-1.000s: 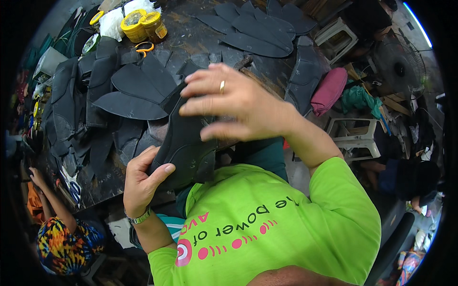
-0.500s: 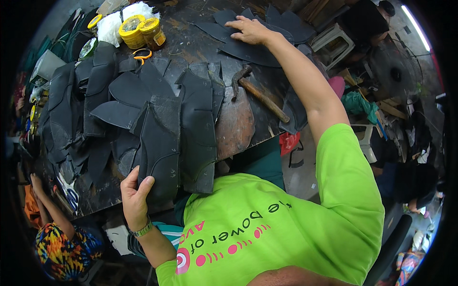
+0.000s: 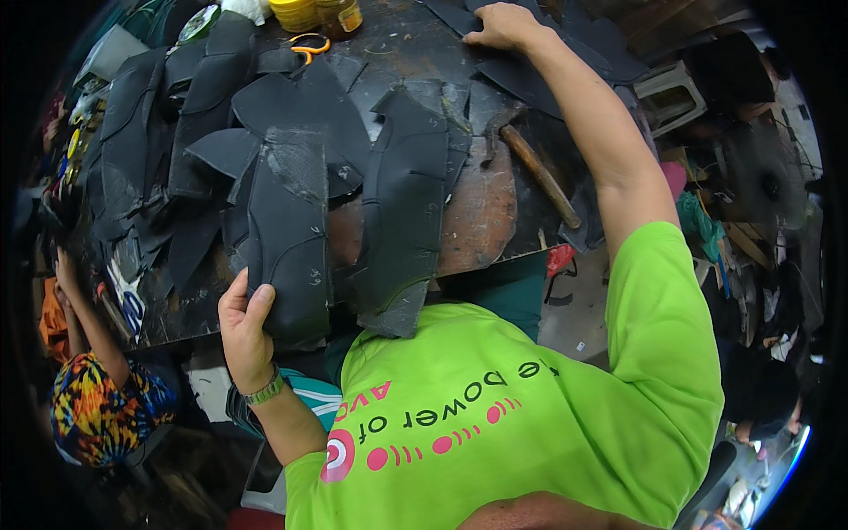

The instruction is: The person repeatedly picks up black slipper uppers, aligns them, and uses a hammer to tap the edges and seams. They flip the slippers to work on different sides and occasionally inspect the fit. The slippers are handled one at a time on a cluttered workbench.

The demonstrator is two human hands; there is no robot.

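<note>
At the near edge of the table my left hand point(image 3: 246, 325) grips the lower left corner of a long black padded panel point(image 3: 290, 231), thumb on top and fingers mostly behind it. The panel bears stitched curves and pale marks. My right arm stretches to the far side, where my right hand point(image 3: 506, 26), fingers bent, closes at the edge of a black leaf-shaped piece point(image 3: 452, 16); its fingertips are partly hidden. Beside the left-hand panel, another black panel point(image 3: 403, 199) lies with its lower end over the table edge, against my green shirt.
A hammer point(image 3: 537, 174) lies right of the panels. Orange-handled scissors point(image 3: 309, 47) and yellow jars point(image 3: 302, 13) stand farther back. More black panels point(image 3: 128, 132) are heaped at left, near white-and-blue scissors point(image 3: 131, 305). Another person's arm point(image 3: 93, 314) is at far left.
My view has shifted, so the table sits higher and farther right. My right hand has gone from spread flat on the black pieces to bent fingers. My left hand keeps its grip.
</note>
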